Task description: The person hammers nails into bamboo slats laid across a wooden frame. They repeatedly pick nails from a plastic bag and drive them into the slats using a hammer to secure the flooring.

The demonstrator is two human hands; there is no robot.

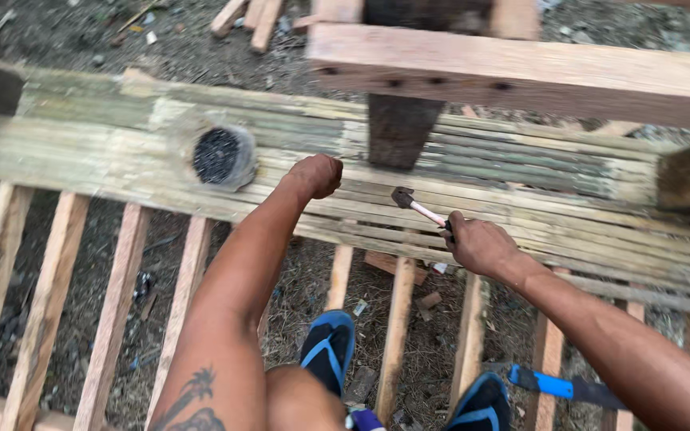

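Head view looks down at your two bare arms reaching forward over a frame of wooden slats point(113, 311).

Your left hand point(315, 175) is curled into a loose fist. The knuckles face away from you and the hand rests on the flat bamboo strips point(521, 207) that lie across the slats. You cannot tell if it pinches something small, because the fingers hide what is under them. Your left arm runs almost straight from your knee up to the strips, and it has a dark tattoo point(193, 399) near the bottom edge.

Your right hand point(481, 246) is wrapped tight around the handle of a small hammer point(418, 206). The wrist bends a little to the left. The dark hammer head points toward your left hand and sits just above the strips, near your left fist but not touching it. Your right arm comes in from the lower right corner.

A round container of dark nails point(219, 156) sits on the strips, to the left of your left hand. A thick wooden beam point(537, 72) crosses above the strips, with a dark post point(399, 128) under it. Your feet wear blue and black sandals point(329, 347) and stand between the slats on the dirt ground point(433, 359). A tool with a blue handle point(549, 385) lies by your right foot. Small wood scraps point(397, 267) lie on the ground under the strips.
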